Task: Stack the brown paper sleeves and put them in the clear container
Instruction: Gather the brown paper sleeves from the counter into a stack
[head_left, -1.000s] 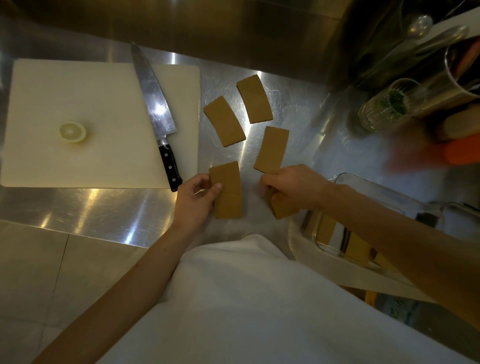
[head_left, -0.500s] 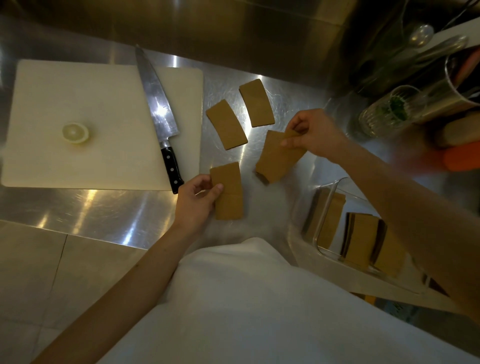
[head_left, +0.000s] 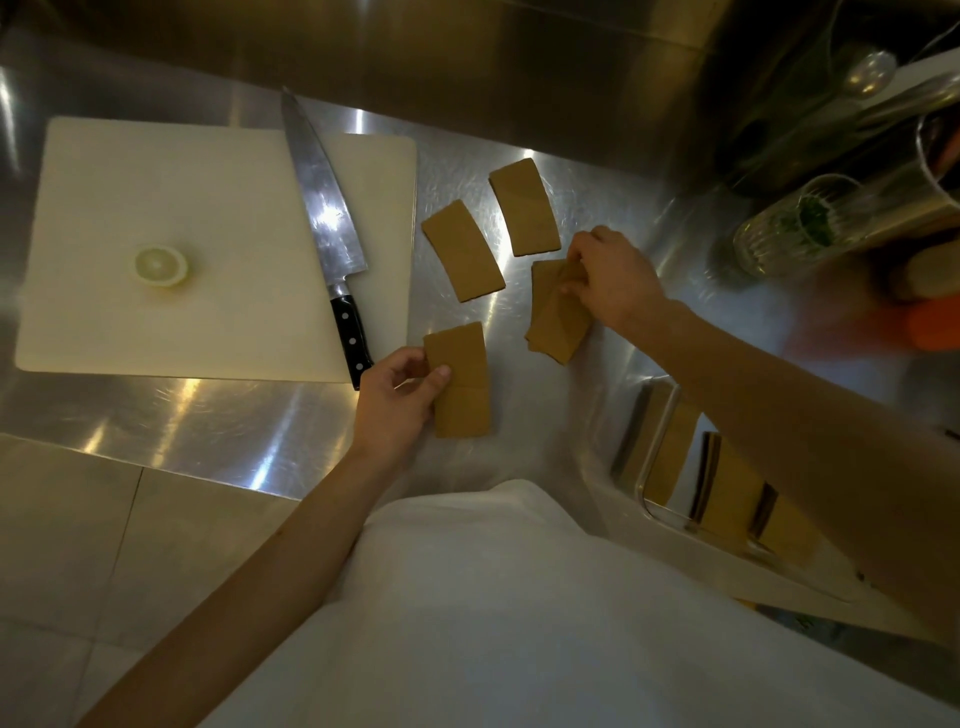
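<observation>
Brown paper sleeves lie flat on the steel counter. My left hand (head_left: 397, 400) grips the left edge of the near sleeve (head_left: 461, 387), which looks like two overlapped pieces. My right hand (head_left: 610, 283) holds the top of a small stack of sleeves (head_left: 556, 319) resting on the counter. Two single sleeves lie beyond: one (head_left: 462, 250) to the left and one (head_left: 524, 207) farther back. The clear container (head_left: 655, 452) sits at the counter's right front, under my right forearm, with several sleeves (head_left: 732, 491) standing inside.
A white cutting board (head_left: 171, 208) at the left carries a lemon half (head_left: 161, 266) and a large chef's knife (head_left: 324, 228), its black handle close to my left hand. A glass with greens (head_left: 795, 226) and metal utensils (head_left: 883, 104) stand at the back right.
My right hand carried a sleeve from the near counter up onto the sleeve farther back, and now holds both as one stack. My left hand stayed on the near sleeve.
</observation>
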